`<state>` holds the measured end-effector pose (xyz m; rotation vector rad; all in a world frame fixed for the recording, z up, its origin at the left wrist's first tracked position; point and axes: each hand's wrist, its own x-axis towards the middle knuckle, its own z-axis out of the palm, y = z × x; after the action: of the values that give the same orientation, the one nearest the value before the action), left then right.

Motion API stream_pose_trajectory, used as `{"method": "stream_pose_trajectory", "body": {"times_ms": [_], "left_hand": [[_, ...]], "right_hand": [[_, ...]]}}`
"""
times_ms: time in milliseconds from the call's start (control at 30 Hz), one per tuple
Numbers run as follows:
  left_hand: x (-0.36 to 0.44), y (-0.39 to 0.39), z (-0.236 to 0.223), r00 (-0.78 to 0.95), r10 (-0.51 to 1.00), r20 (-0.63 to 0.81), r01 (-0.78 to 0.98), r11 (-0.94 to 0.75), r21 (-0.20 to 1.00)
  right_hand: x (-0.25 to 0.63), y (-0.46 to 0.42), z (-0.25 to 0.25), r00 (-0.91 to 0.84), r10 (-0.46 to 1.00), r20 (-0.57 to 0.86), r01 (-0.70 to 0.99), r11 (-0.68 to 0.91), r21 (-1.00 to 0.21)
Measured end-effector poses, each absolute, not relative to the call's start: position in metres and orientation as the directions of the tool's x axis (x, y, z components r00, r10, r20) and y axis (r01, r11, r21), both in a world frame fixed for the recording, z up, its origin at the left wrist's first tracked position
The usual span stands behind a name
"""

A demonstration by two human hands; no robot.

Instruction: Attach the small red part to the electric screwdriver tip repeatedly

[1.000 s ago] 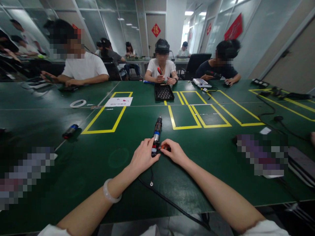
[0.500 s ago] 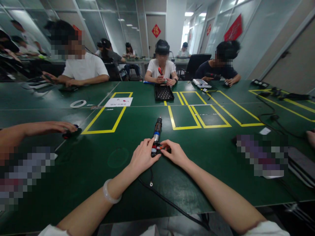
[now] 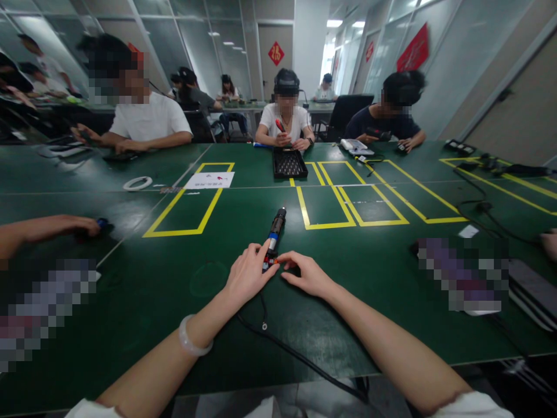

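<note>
A black electric screwdriver (image 3: 274, 232) with a blue band lies on the green table (image 3: 183, 290), tip pointing away from me. My left hand (image 3: 248, 276) curls round its near end, forefinger along the body. My right hand (image 3: 307, 273) rests beside it, fingertips pinched at a small red part on the tool's near end. A black cable (image 3: 296, 357) runs from the tool back toward me. A pale bangle (image 3: 190, 342) sits on my left wrist.
Yellow tape rectangles (image 3: 191, 203) mark the table. A black tray (image 3: 289, 164) stands in front of the person opposite. A neighbour's hand (image 3: 65, 225) at the left covers a small dark tool. Cables (image 3: 483, 206) and a flat device (image 3: 533, 290) lie at the right. Several people sit around.
The neighbour's hand reached in from the left, took the small dark tool and drew it leftward. My screwdriver has tilted slightly; my hands have shifted a little lower and left.
</note>
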<state>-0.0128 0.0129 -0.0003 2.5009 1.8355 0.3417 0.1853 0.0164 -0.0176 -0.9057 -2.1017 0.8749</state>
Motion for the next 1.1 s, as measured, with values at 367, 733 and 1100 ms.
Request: {"method": "stream_pose_trajectory", "body": {"times_ms": [367, 733, 1100], "left_hand": [[-0.039, 0.028, 0.008, 0.321, 0.927, 0.192, 0.945, -0.327, -0.004], [-0.176, 0.089, -0.002, -0.016, 0.998, 0.055, 0.997, 0.011, 0.077], [-0.256, 0.083, 0.002, -0.343, 0.937, 0.066, 0.932, 0.348, -0.098]], "right_hand": [[0.189, 0.017, -0.023, -0.548, 0.778, 0.306, 0.415, 0.571, -0.708], [0.191, 0.018, -0.019, -0.548, 0.786, 0.285, 0.447, 0.564, -0.694], [0.192, 0.018, -0.021, -0.558, 0.778, 0.289, 0.447, 0.575, -0.685]]}}
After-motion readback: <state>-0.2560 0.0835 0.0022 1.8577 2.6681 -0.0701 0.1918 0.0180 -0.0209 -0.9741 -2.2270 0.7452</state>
